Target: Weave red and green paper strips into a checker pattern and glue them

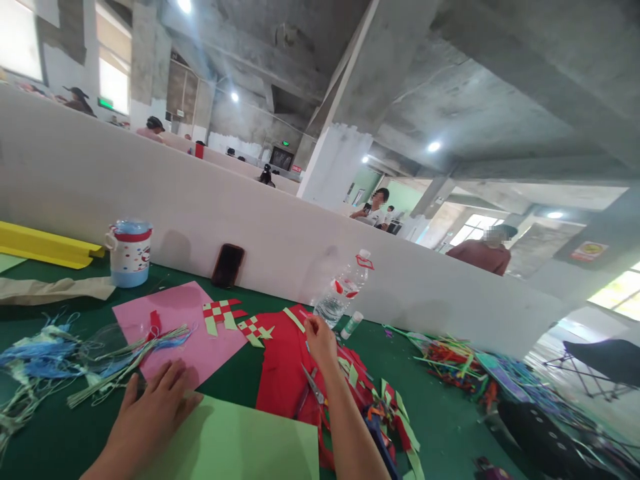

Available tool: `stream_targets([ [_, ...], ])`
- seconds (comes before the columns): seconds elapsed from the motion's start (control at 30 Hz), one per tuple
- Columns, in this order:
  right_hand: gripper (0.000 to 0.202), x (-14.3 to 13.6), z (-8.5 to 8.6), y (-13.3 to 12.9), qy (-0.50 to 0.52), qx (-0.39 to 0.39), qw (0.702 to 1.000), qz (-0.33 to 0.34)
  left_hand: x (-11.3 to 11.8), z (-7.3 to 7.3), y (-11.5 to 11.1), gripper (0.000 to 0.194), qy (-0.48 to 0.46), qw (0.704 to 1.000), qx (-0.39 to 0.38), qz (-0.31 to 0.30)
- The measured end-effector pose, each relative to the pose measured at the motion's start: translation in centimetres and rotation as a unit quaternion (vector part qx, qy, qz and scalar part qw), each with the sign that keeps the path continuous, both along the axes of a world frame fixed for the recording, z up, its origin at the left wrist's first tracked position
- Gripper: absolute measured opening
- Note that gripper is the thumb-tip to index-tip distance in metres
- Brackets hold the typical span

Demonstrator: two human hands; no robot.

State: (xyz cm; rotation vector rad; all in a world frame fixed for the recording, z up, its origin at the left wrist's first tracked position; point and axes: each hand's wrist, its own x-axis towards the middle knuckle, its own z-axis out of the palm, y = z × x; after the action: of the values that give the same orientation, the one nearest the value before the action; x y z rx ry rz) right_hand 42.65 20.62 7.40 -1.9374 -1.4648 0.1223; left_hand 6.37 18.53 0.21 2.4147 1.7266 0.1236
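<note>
My left hand lies with its fingers spread over the corner of a pink paper sheet and a light green sheet. My right hand reaches over red paper, fingers closed in a pinch; what they hold, if anything, is hidden. Close by its fingertips is a pale green paper strip. Beneath my right forearm are scissors, partly covered. Two woven red-and-green paper fish lie at the top of the pink sheet and beside it. A glue stick stands behind my right hand.
A water bottle, a phone and a cartoon-patterned cup stand along the white partition. Blue and pale strings tangle at left; paper scraps and coloured strips lie at right. People are beyond the partition.
</note>
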Motion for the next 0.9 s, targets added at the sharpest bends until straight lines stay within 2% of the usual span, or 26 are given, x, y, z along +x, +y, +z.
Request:
stream_targets([
  [0.17, 0.022, 0.7, 0.1, -2.2, 0.110, -0.011, 0.993, 0.040, 0.2, -0.5, 0.0, 0.050, -0.010, 0.999, 0.033, -0.012],
  [0.27, 0.036, 0.5, 0.4, -3.9, 0.191, 0.004, 0.979, 0.077, 0.5, -0.8, 0.1, 0.049, -0.043, 0.994, 0.091, -0.032],
  [0.37, 0.051, -1.3, 0.5, -6.3, 0.261, 0.019, 0.959, 0.108, 0.7, -1.3, 0.4, 0.050, -0.136, 0.978, 0.144, -0.060],
  [0.43, 0.055, -3.6, 0.5, -8.3, 0.294, 0.022, 0.948, 0.124, 0.9, -1.4, 0.4, 0.055, -0.219, 0.963, 0.134, -0.078],
  [0.5, 0.057, -6.6, 0.3, -10.1, 0.318, 0.004, 0.935, 0.155, 1.2, -1.2, -0.1, 0.063, -0.283, 0.952, 0.070, -0.088],
  [0.57, 0.057, -9.6, -0.1, -11.5, 0.332, -0.021, 0.923, 0.195, 1.9, -0.5, -1.3, 0.071, -0.315, 0.942, -0.048, -0.107],
  [0.6, 0.060, -11.0, -0.4, -11.9, 0.342, -0.031, 0.912, 0.223, 2.3, 0.0, -2.0, 0.073, -0.337, 0.929, -0.103, -0.116],
  [0.67, 0.067, -13.2, -1.2, -12.5, 0.388, -0.033, 0.873, 0.294, 3.3, 1.1, -3.6, 0.073, -0.381, 0.892, -0.188, -0.155],
  [0.77, 0.070, -14.7, -3.0, -12.9, 0.458, -0.010, 0.833, 0.309, 5.1, 2.9, -5.3, 0.057, -0.417, 0.836, -0.270, -0.231],
  [0.83, 0.065, -14.8, -4.0, -13.1, 0.464, -0.017, 0.836, 0.292, 6.1, 3.7, -5.6, 0.050, -0.443, 0.813, -0.292, -0.238],
  [0.9, 0.058, -14.6, -4.6, -13.4, 0.411, -0.015, 0.867, 0.282, 6.7, 3.8, -5.6, 0.049, -0.463, 0.809, -0.290, -0.218],
])
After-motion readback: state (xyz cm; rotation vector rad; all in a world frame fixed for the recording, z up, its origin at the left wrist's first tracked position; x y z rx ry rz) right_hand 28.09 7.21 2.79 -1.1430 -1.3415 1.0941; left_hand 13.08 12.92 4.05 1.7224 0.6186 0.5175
